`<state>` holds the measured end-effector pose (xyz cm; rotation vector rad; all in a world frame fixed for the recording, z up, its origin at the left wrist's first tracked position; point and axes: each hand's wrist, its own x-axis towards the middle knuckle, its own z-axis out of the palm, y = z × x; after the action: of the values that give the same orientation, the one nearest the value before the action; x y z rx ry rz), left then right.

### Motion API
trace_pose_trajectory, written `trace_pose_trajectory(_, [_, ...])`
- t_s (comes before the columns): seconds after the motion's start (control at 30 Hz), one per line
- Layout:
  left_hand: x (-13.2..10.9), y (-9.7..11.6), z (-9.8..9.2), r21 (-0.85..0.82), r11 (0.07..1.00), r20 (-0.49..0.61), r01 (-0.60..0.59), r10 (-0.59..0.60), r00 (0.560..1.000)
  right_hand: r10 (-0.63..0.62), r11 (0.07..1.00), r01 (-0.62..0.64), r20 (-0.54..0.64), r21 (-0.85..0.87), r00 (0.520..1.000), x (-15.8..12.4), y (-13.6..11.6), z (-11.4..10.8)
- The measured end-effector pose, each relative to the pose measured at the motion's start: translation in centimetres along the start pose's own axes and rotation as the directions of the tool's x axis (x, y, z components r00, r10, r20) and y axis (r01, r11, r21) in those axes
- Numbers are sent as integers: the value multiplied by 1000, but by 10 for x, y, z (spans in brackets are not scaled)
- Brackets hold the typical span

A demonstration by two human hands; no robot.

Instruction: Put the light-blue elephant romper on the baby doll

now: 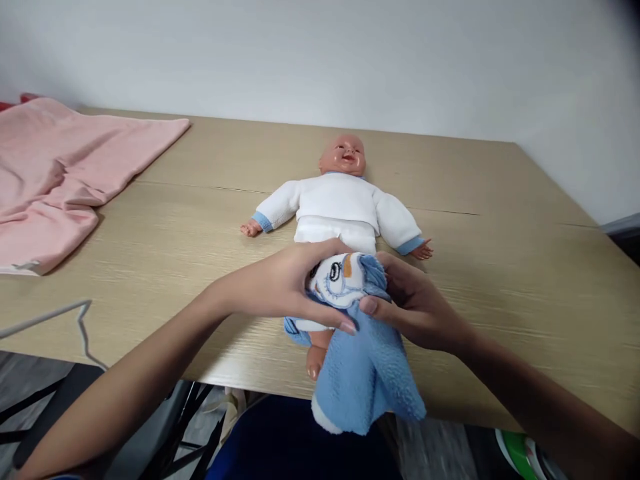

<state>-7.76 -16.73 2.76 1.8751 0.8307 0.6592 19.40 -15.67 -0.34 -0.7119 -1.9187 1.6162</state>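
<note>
A baby doll [345, 157] lies on its back on the table, dressed in a white top [337, 199] with blue cuffs and white trousers [335, 230]. Over its legs my hands hold a bunched blue fleece garment [367, 373] with a white patch and an embroidered eye. My left hand [290, 283] is closed around the patch side, thumb in front. On the other side, my right hand [420, 300] pinches the blue fabric between thumb and fingers. The garment's lower part hangs past the table's front edge. One bare foot [315, 360] of the doll shows beside it.
A pink cloth [65, 167] lies crumpled at the left of the table [520, 267]. A white hanger [50, 320] rests near the front left edge. Behind the table stands a wall [300, 60]. Dark chair parts [160, 420] are below the left front edge.
</note>
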Motion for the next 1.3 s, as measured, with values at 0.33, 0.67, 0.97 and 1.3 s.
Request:
trace_pose_trajectory(0.33, [51,-17,-5,-230,965,429,123,-13,903,14,935,-70,-161,-348,987,-29,-25,-35])
trace_pose_trajectory(0.67, [69,-23,7,-185,983,247,7,39,968,274,955,-285,121,87,954,-49,-3,-38])
trace_pose_trajectory(0.97, [68,-29,3,-229,938,676,260,-39,736,200,967,-195,-12,161,980,-43,4,-50])
trace_pose_trajectory(1.3, [68,-44,0,-353,930,479,105,83,874,224,960,-244,142,139,964,-37,3,-47])
